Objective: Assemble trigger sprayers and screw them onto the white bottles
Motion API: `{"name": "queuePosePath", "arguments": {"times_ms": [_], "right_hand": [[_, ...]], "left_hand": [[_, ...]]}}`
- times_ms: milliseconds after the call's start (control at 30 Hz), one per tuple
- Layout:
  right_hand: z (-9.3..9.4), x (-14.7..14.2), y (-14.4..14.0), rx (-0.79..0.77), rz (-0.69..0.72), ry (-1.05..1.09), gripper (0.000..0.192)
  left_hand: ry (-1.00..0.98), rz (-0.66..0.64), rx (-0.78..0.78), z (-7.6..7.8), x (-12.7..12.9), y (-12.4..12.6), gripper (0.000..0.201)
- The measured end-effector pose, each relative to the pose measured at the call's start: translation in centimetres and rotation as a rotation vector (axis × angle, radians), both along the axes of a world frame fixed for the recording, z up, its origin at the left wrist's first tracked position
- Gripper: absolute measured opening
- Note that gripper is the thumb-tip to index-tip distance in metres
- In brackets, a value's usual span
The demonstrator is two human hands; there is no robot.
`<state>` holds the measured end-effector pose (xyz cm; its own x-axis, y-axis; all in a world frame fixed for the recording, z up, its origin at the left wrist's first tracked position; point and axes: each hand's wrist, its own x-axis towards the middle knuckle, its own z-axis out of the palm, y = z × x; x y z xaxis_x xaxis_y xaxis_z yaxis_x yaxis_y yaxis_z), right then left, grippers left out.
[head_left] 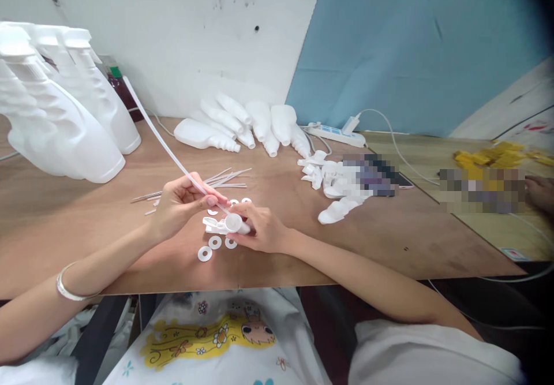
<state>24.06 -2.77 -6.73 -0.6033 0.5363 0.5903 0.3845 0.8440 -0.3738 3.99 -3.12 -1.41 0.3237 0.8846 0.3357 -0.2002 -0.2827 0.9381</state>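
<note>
The left hand point(179, 203) pinches a long white dip tube point(167, 142) between thumb and fingertips, the fingers pressed together around its lower end; the tube slants up and away to the left from there. The right hand point(259, 229) has its fingers curled shut on a white spray trigger head point(225, 224), which lies low over the wooden table point(303, 240), its round collar facing up. The tube's lower end meets the trigger head just between the two hands.

Taking the trigger head as the landmark: right below and nearer the person lie three white ring washers point(214, 242), flat on the table, apart from one another. Just beyond it, more washers show past the fingers, and behind those a loose scatter of thin dip tubes point(225, 178). Farther beyond, against the white wall, a row of empty white bottles point(242, 122) lies on its side; whether anything is inside them cannot be told. Far to the left stand upright white spray bottles point(64, 119), necks open. To the right is a heap of white trigger heads point(333, 186), and behind that a power strip point(335, 135) with a plugged cable. Far right, on a second surface, lie yellow parts point(489, 159), with another person's hand point(541, 191) at the edge.
</note>
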Motion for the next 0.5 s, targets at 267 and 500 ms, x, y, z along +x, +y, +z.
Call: {"name": "queuePosePath", "arguments": {"times_ms": [267, 500], "right_hand": [[0.00, 0.02, -0.01, -0.003, 0.016, 0.001, 0.037], [-0.10, 0.04, 0.06, -0.003, 0.018, -0.006, 0.036]], "left_hand": [[0.054, 0.026, 0.045, 0.03, 0.36, -0.21, 0.020], [0.070, 0.021, 0.095, 0.19, 0.25, -0.17, 0.019]]}}
